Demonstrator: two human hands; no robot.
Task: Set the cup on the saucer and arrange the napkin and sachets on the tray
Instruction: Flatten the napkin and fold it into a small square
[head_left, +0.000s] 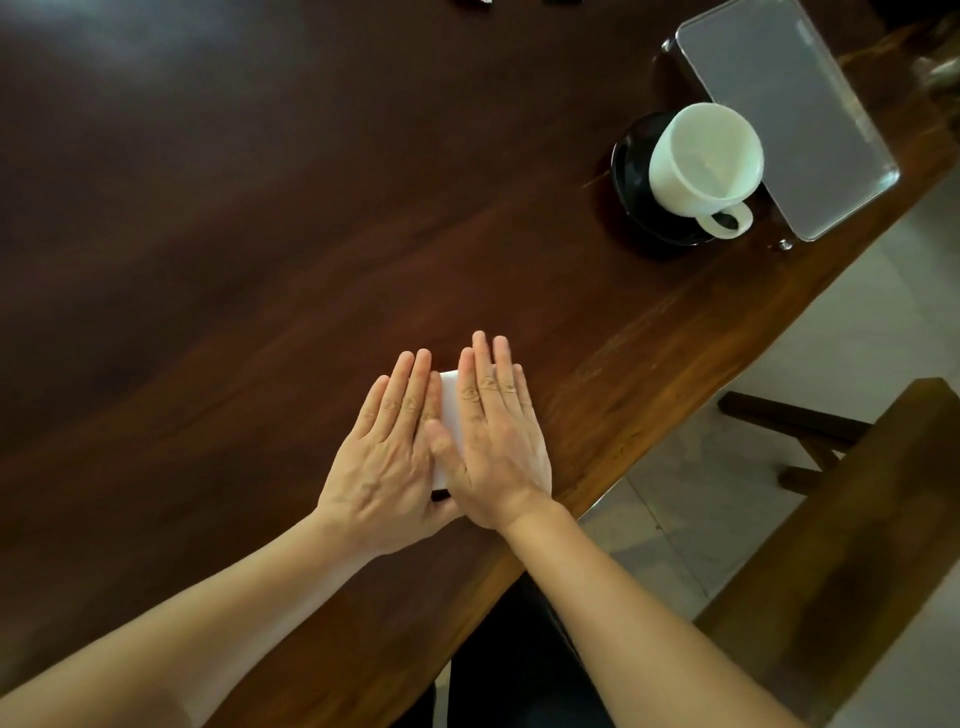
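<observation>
A white cup (701, 156) stands on a black saucer (631, 166) at the right of the table, its handle toward me. Just right of it lies a clear rectangular tray (789, 119) with nothing on it. Near the table's front edge a white folded napkin (450, 410) lies flat on the wood. My left hand (387, 457) and my right hand (496, 441) rest palm down on it side by side, fingers straight. The hands hide most of the napkin; only a strip shows between them. No sachets are in view.
The dark wooden table (260, 234) spreads far to the left and back. Its edge runs diagonally at the right, with pale floor tiles (857, 332) beyond. A wooden bench (852, 545) stands at the lower right. Small dark objects sit at the top edge.
</observation>
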